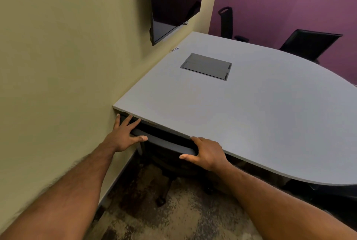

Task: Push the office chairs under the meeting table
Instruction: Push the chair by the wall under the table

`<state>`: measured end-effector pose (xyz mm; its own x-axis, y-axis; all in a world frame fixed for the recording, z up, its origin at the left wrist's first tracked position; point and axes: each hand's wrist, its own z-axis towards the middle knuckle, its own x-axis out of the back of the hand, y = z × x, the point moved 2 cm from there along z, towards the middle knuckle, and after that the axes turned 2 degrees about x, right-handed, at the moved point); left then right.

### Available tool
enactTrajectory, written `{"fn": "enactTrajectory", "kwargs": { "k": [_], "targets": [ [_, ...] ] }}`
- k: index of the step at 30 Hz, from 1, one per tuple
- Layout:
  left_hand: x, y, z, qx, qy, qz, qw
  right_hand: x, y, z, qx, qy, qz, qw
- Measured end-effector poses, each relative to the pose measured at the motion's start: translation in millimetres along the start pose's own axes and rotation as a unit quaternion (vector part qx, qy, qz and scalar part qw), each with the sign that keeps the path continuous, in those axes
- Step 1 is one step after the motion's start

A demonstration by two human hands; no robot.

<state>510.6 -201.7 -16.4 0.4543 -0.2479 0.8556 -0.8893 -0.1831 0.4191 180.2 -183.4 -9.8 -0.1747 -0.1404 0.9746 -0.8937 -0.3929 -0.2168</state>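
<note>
- At centre left, our left hand (123, 135) grasps the chair backrest (164, 143), fingers spread over its top.
- At centre, the backrest sits against the meeting table (251, 114) edge.
- Right of it, our right hand (206, 152) grips the backrest.

Chair tucked under table's near edge, two more at the far side.

The near chair (164, 144), black with a grey top rail on its back, stands upright against the edge of the grey table (251, 114), its seat hidden beneath and its wheeled base on the carpet. The table top is flat, with a rounded right end and a dark hatch in the middle. Two black chairs (309, 45) stand by the far edge, probably not pushed in.
</note>
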Motion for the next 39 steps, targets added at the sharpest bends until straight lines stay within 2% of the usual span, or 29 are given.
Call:
{"fn": "enactTrajectory", "kwargs": {
  "k": [11, 19, 26, 31, 35, 39],
  "targets": [
    [6.9, 8.9, 35.3, 0.007, -0.013, -0.014, 1.000, 3.0, 9.6, 24.5, -0.020, -0.038, 0.000, 0.999],
    [3.9, 9.4, 40.3, 0.011, 0.038, -0.061, 0.997, 2.5, 18.9, 37.7, 0.017, -0.083, 0.006, 0.996],
    [0.3, 14.2, 32.3, 0.019, 0.053, -0.091, 0.994, -3.9, 18.9, 30.9, 0.013, -0.049, 0.034, 0.998],
    [-5.4, 15.2, 21.0, 0.019, 0.120, -0.124, 0.985, -2.0, 23.3, 16.5, 0.016, -0.038, 0.067, 0.997],
    [-19.4, 33.2, 5.4, -0.058, 0.212, -0.045, 0.975, -1.2, 30.3, -0.8, 0.022, -0.039, 0.078, 0.996],
    [-39.0, 71.7, -12.0, -0.156, 0.207, 0.012, 0.966, 5.7, 36.2, -17.6, 0.009, -0.031, 0.120, 0.992]
  ]
}}
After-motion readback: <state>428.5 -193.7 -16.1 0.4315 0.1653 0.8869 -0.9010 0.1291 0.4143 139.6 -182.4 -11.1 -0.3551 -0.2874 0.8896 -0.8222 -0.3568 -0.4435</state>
